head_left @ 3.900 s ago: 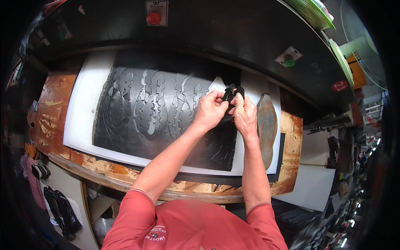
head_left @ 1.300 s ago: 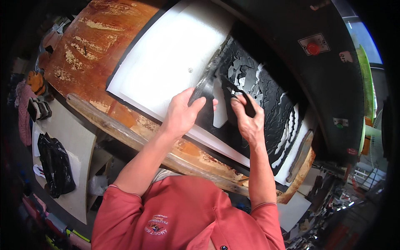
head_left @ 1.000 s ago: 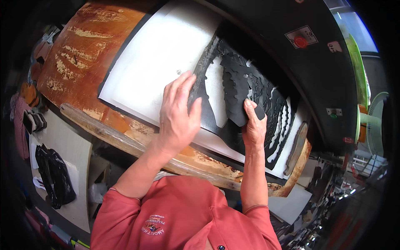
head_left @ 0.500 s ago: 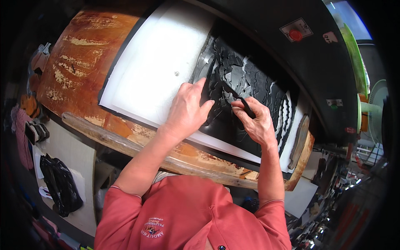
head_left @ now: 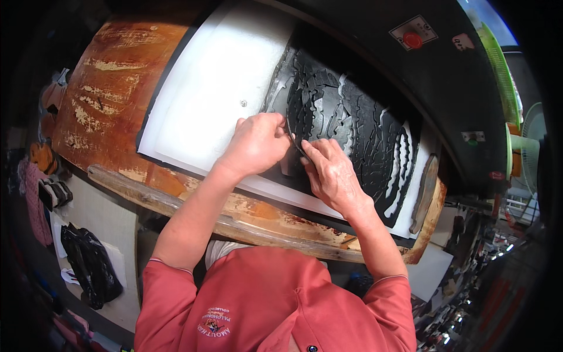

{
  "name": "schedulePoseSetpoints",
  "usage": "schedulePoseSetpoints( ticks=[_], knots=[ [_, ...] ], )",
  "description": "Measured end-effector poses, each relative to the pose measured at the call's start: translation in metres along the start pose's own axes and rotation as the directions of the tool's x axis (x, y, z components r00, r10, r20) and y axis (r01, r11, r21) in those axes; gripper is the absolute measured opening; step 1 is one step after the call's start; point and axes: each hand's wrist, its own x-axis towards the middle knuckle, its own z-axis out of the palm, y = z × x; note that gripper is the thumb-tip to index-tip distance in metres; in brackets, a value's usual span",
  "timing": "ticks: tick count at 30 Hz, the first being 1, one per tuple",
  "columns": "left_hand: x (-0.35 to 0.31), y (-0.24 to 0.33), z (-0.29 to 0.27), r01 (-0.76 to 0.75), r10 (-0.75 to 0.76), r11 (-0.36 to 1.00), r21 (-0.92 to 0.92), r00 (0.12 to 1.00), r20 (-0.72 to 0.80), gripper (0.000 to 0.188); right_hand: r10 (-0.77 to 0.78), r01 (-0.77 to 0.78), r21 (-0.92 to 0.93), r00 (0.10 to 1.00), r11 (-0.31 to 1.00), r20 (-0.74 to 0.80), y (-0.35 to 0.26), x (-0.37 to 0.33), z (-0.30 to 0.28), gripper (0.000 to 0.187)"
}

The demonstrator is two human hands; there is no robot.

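Observation:
A thin, dark curved strip (head_left: 298, 145) runs between my two hands. My left hand (head_left: 257, 144) is closed, its thumb and fingers pinched at the strip's upper end. With fingers bent, my right hand (head_left: 334, 173) grips the lower end from the right. Beneath and beyond them lies a black sheet (head_left: 328, 97), cut through with wavy, jagged outlines and gaps. Several cut pieces are still lying in it, and pale patches show through. The sheet rests on a white board (head_left: 205, 82), whose bare part spreads to the left.
A worn wooden table (head_left: 111, 94) with peeling varnish carries the board. Along the far right stands a dark machine housing (head_left: 375, 29) with a red button (head_left: 411, 40). A wooden bar (head_left: 425, 193) lies at the board's right end. A black plastic bag (head_left: 88, 264) hangs at lower left.
My left hand has gone from spread fingers on the sheet to a pinch. My right hand has moved left and nearer to me, bringing the dark strip between both hands.

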Motion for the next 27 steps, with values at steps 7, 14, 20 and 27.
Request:
schedulePoseSetpoints(
  ticks=[7,14,20,27],
  knots=[
    [-0.010,0.013,0.016,-0.274,0.381,0.842,0.465,0.912,-0.153,0.015,0.073,-0.073,0.021,0.997,0.997,-0.005,0.001,0.002,-0.008,0.036],
    [-0.012,0.007,0.021,-0.217,0.257,0.954,0.209,0.948,-0.188,0.015,0.246,-0.258,0.172,0.965,0.951,0.087,0.018,0.003,-0.006,0.032],
    [-0.007,-0.014,0.023,0.133,-0.110,0.732,-0.668,0.991,0.077,0.013,0.306,-0.300,0.228,0.952,0.926,0.011,-0.001,-0.009,-0.003,0.032],
    [-0.014,-0.021,0.026,0.174,-0.182,0.708,-0.684,0.981,0.061,0.011,0.250,-0.218,0.350,0.967,0.911,-0.048,0.013,0.010,0.007,0.035]
  ],
)
